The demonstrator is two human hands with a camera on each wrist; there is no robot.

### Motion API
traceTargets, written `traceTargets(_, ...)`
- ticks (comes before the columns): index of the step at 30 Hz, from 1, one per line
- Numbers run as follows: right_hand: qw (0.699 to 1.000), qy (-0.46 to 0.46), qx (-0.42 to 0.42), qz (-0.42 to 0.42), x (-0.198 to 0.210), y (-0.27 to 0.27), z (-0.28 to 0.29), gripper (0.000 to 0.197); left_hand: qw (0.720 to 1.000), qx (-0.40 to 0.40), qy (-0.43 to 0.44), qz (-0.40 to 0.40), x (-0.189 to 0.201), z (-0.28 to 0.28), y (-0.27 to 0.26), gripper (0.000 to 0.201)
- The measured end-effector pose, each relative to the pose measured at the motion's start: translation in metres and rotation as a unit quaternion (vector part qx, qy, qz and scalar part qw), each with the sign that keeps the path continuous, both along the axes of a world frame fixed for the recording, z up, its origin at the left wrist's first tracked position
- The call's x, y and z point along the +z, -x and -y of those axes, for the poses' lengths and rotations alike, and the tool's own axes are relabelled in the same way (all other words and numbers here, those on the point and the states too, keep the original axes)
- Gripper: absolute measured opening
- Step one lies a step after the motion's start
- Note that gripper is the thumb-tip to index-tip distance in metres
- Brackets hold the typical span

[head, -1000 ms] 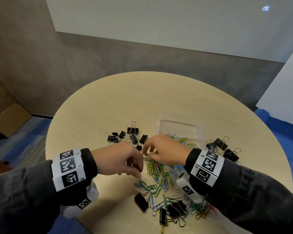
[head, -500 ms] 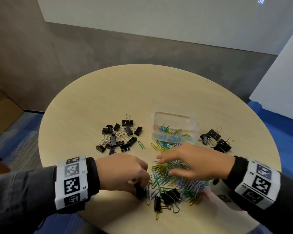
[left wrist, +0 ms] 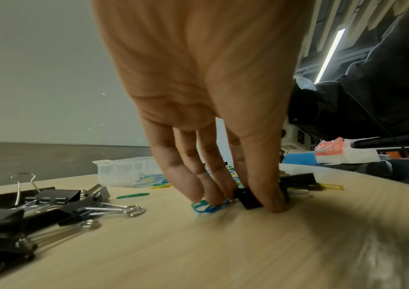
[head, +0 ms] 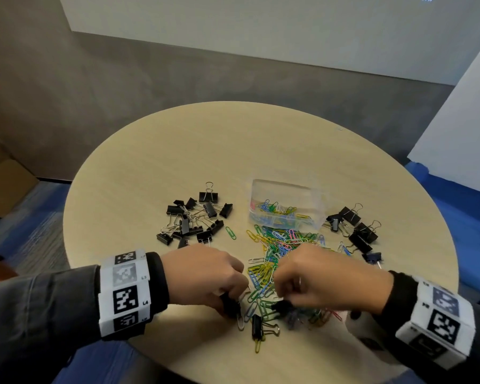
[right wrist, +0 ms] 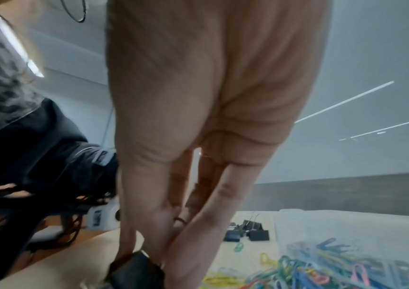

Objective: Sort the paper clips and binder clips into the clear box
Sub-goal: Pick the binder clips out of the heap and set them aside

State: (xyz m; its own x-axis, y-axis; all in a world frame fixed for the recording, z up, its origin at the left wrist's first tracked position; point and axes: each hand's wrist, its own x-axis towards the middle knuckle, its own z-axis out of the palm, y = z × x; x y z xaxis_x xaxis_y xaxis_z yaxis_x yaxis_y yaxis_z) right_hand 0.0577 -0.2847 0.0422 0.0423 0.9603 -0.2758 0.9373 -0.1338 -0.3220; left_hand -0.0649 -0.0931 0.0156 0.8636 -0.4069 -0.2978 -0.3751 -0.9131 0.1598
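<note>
Left hand pinches a boxy black binder clip on the pale wood-grain table; right hand grips another binder clip (matte black) amid glossy wire paper clips, near the clear box.

left hand: low over table, knuckles up, fingers pointing down, thumb and fingers pinching small black binder clip | right hand: close beside left, fingers curled down, gripping another black binder clip | both forearms in dark sleeves, marker bands on wrists
</note>
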Motion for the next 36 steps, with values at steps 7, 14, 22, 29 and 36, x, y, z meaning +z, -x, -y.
traceTargets(7,0.950,-0.058,-0.220,-0.213,0.019,-0.042,-0.013,0.005,0.997,-0.006,0.074,0.031,0.003,-0.010,-0.002,0.022)
traceTargets(14,0.912,-0.094,-0.274,-0.290,0.004,-0.038,-0.065,0.004,0.982,0.092,0.164,-0.026,0.034,-0.065,-0.006,0.031)
traceTargets(22,0.960,-0.062,-0.186,-0.199,-0.011,-0.012,-0.108,0.013,0.978,0.196,-0.041,-0.051,0.026,-0.086,-0.011,0.038)
traceTargets(29,0.990,-0.012,-0.141,-0.016,-0.009,-0.018,-0.097,0.040,0.969,0.232,-0.083,0.034,0.015,-0.082,-0.017,0.043)
traceTargets(36,0.982,0.184,0.010,0.036,-0.021,-0.012,-0.048,0.075,0.966,0.179,0.178,-0.061,0.024,-0.047,-0.006,0.025)
